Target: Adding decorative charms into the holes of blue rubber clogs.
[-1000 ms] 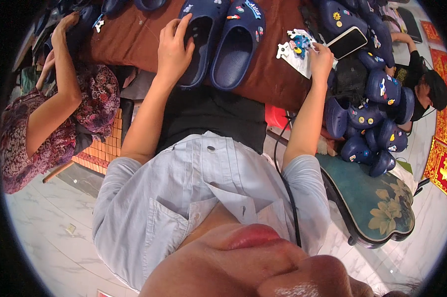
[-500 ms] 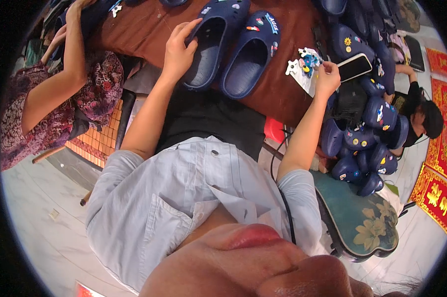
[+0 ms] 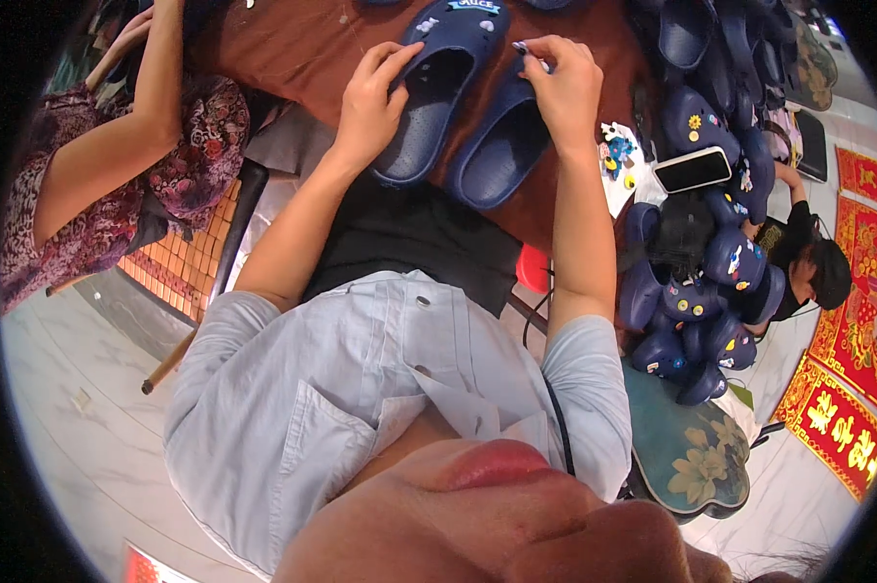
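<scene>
Now, the left hand (image 3: 372, 105), half-curled, touches the rim of the left navy clog (image 3: 414, 144) at twelve o'clock; whether it grips firmly, one cannot tell. The right hand (image 3: 567, 95) seems to pinch a small piece (image 3: 520, 47) over the right navy clog (image 3: 497, 160), towards one o'clock; steadying this clog would probably help precision

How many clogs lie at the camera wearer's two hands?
2: the left clog, its edge touched by the left hand, and the right clog beside it, its front partly hidden by the right hand.
</scene>
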`<state>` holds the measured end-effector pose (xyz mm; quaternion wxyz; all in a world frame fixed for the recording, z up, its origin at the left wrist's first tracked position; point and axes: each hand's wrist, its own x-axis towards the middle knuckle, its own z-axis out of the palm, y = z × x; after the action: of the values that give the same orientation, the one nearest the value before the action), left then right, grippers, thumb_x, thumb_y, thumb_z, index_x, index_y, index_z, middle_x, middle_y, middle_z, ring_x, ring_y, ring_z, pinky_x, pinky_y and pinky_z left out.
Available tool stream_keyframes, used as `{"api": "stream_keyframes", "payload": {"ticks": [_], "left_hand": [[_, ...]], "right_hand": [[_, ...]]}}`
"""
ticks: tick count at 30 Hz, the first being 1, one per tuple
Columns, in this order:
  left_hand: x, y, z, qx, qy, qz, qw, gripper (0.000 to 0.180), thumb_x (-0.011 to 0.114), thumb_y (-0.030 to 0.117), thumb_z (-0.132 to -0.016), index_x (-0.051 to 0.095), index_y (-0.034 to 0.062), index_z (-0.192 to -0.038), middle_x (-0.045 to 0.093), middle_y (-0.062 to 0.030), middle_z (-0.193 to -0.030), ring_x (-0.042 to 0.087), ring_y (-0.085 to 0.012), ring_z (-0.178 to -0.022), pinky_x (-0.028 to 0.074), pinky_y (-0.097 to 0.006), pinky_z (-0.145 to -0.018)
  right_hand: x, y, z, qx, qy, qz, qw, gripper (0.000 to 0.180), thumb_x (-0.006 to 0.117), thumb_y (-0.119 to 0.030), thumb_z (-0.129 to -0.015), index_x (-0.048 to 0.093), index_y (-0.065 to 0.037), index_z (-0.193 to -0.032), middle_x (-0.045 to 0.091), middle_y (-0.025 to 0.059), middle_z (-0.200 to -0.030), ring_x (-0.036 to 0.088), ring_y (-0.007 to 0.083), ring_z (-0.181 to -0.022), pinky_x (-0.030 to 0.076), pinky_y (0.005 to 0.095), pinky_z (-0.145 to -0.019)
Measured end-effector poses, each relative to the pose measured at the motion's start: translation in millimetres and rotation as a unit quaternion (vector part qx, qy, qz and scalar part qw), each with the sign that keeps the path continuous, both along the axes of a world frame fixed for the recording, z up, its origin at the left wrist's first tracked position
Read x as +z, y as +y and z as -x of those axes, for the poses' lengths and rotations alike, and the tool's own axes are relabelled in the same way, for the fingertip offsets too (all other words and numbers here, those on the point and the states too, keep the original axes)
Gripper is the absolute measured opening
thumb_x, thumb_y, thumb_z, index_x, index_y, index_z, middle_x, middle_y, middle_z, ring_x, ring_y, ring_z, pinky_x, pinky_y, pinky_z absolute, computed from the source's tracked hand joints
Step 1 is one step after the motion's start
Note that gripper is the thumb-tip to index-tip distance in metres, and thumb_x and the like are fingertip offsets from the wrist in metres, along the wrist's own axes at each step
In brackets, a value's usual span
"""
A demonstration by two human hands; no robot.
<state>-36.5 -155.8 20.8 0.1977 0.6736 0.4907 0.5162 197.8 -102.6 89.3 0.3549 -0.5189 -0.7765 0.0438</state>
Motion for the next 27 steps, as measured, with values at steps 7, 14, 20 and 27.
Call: {"api": "stream_keyframes", "payload": {"ticks": [7,14,20,27], "left_hand": [[-8.8,-1.3,1.6,0.015,-0.021,0.012,1.0,0.047,0.058,-0.009,-0.075,0.062,0.0019,-0.12,0.06,-0.0151,-0.121,0.06,-0.0332,-0.114,0.047,-0.037,-0.097],[-7.7,-1.0,2.0,0.013,-0.035,0.014,0.999,0.042,0.059,-0.009,-0.076,0.061,-0.0011,-0.117,0.06,-0.0149,-0.121,0.06,-0.0321,-0.113,0.047,-0.036,-0.096],[-8.0,-1.0,0.4,0.017,-0.032,0.008,0.999,0.042,0.059,-0.009,-0.077,0.061,-0.0007,-0.117,0.061,-0.0146,-0.121,0.061,-0.0311,-0.112,0.048,-0.035,-0.094],[-9.2,-0.5,0.1,0.027,-0.029,0.005,0.999,0.041,0.059,-0.009,-0.077,0.061,-0.0005,-0.117,0.061,-0.0152,-0.121,0.061,-0.0318,-0.112,0.048,-0.035,-0.093]], "right_hand": [[-10.7,8.6,24.2,0.019,-0.068,-0.016,0.997,0.01,0.072,-0.007,-0.077,0.071,-0.005,-0.086,0.068,0.0116,-0.085,0.062,0.0313,-0.087,0.05,0.0426,-0.077],[-7.8,-3.3,31.2,0.04,-0.096,-0.023,0.994,0.013,0.072,-0.004,-0.076,0.072,-0.003,-0.088,0.069,0.0124,-0.086,0.062,0.0316,-0.085,0.049,0.0435,-0.078],[-4.5,-4.6,23.7,0.064,-0.095,0.041,0.993,0.022,0.071,-0.003,-0.077,0.074,-0.002,-0.1,0.07,0.0132,-0.097,0.063,0.0316,-0.093,0.049,0.0398,-0.086],[0.0,-8.1,18.1,0.111,-0.1,0.101,0.984,0.033,0.065,0.002,-0.078,0.073,-0.002,-0.11,0.068,0.0138,-0.105,0.058,0.0329,-0.101,0.047,0.0397,-0.093]]}}
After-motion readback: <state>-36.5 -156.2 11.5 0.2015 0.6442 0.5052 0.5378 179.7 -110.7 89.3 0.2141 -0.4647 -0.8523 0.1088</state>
